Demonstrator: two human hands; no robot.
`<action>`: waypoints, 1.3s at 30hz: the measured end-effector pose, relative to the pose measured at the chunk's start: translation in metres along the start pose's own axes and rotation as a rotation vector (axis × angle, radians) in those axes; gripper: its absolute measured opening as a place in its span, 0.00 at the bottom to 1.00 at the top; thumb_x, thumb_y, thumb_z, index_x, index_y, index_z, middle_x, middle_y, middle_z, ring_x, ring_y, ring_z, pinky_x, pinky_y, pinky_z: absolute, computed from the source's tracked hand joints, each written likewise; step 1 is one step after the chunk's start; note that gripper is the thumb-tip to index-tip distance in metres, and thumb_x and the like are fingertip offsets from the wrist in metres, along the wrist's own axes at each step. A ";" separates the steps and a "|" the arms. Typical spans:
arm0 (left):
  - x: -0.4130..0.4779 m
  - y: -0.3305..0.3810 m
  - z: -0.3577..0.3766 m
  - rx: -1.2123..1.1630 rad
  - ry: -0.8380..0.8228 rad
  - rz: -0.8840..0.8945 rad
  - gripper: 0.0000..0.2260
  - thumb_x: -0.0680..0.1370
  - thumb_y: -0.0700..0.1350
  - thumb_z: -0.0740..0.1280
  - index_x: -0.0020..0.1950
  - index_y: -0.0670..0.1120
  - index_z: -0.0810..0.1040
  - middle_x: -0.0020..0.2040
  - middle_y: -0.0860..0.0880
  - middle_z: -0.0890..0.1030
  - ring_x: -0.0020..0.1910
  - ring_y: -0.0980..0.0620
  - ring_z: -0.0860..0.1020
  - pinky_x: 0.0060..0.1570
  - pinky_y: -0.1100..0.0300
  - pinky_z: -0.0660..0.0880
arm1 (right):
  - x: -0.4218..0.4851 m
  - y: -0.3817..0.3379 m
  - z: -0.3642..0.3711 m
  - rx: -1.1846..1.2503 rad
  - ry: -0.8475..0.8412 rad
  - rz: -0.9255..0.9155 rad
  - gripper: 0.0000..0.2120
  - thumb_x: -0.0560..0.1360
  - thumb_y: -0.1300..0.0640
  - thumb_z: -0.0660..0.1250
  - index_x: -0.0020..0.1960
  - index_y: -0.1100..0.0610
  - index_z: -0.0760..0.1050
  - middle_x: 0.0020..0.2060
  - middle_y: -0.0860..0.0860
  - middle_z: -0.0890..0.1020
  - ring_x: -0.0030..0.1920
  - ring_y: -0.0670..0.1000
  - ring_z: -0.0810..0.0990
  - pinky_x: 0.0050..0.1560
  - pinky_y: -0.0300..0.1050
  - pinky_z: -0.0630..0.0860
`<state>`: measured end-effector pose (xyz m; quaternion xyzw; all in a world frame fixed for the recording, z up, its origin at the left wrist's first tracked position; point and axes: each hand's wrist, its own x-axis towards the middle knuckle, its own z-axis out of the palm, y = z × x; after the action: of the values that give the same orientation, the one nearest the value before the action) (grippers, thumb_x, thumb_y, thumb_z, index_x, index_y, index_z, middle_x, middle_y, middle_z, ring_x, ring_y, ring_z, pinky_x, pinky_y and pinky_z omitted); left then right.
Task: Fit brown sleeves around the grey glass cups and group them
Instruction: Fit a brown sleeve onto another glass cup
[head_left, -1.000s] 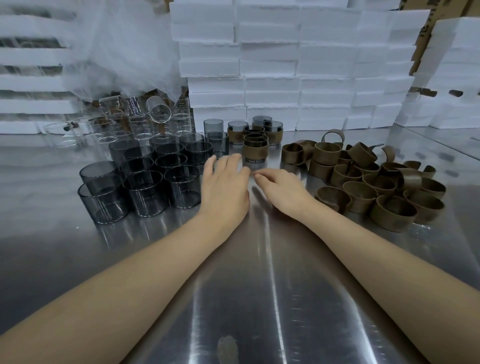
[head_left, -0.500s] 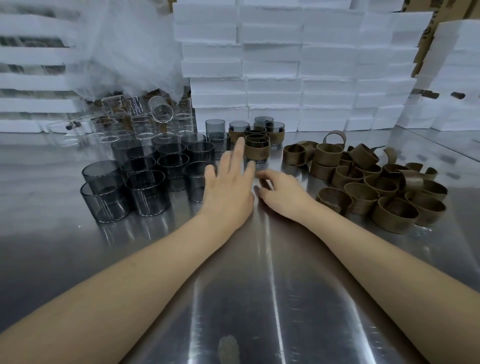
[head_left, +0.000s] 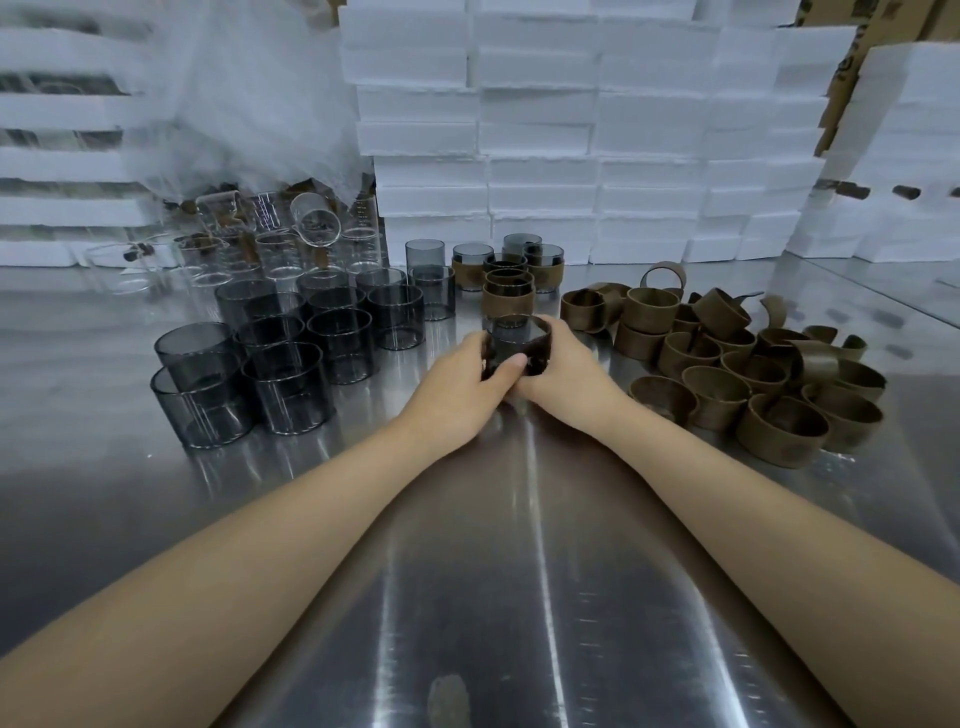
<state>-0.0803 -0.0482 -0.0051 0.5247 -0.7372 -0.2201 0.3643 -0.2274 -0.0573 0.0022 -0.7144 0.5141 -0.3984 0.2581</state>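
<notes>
**Sleeve going on, centre of bench**

Both hands meet at one grey glass cup (head_left: 511, 330) standing on the steel bench (head_left: 519, 545). A brown sleeve (head_left: 539, 349) is wrapped round it. The left hand (head_left: 462, 382) and right hand (head_left: 563, 371) clasp it from either side, fingers (head_left: 511, 366) curled and clamped on the sleeve, left thumb across the front. The cup's rim shows above the band.

Step in hand, as I read it: seating the sleeve. Cannot tell if it sits fully down.

Bare cups (head_left: 288, 379) are clustered to the left and loose sleeves (head_left: 717, 382) heaped to the right. The sleeved group (head_left: 508, 299) stands just behind the hands.

Next move likely calls for pressing the band level, then sliding the cup back to touch that group without knocking its neighbours.
</notes>
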 end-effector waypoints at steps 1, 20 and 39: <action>-0.001 0.001 0.000 -0.048 0.002 0.037 0.16 0.81 0.55 0.63 0.66 0.51 0.71 0.56 0.60 0.75 0.51 0.65 0.73 0.46 0.78 0.68 | 0.000 -0.001 -0.001 0.003 0.037 -0.007 0.29 0.68 0.59 0.75 0.65 0.55 0.67 0.46 0.39 0.74 0.49 0.41 0.76 0.46 0.25 0.69; -0.002 0.010 -0.006 -0.617 -0.002 0.088 0.22 0.76 0.39 0.71 0.62 0.63 0.74 0.56 0.61 0.81 0.58 0.61 0.78 0.54 0.65 0.76 | 0.001 -0.007 -0.002 0.145 0.184 -0.117 0.34 0.65 0.63 0.78 0.65 0.50 0.67 0.51 0.39 0.77 0.53 0.37 0.77 0.53 0.27 0.71; 0.006 0.008 -0.007 -0.619 0.041 -0.084 0.10 0.81 0.46 0.58 0.55 0.59 0.75 0.42 0.54 0.82 0.39 0.57 0.79 0.49 0.59 0.76 | -0.001 -0.008 -0.005 0.291 0.060 -0.168 0.33 0.62 0.75 0.75 0.62 0.57 0.70 0.52 0.46 0.78 0.49 0.31 0.77 0.49 0.26 0.71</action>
<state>-0.0812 -0.0503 0.0064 0.4232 -0.6052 -0.4387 0.5120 -0.2270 -0.0531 0.0108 -0.6976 0.3970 -0.5101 0.3090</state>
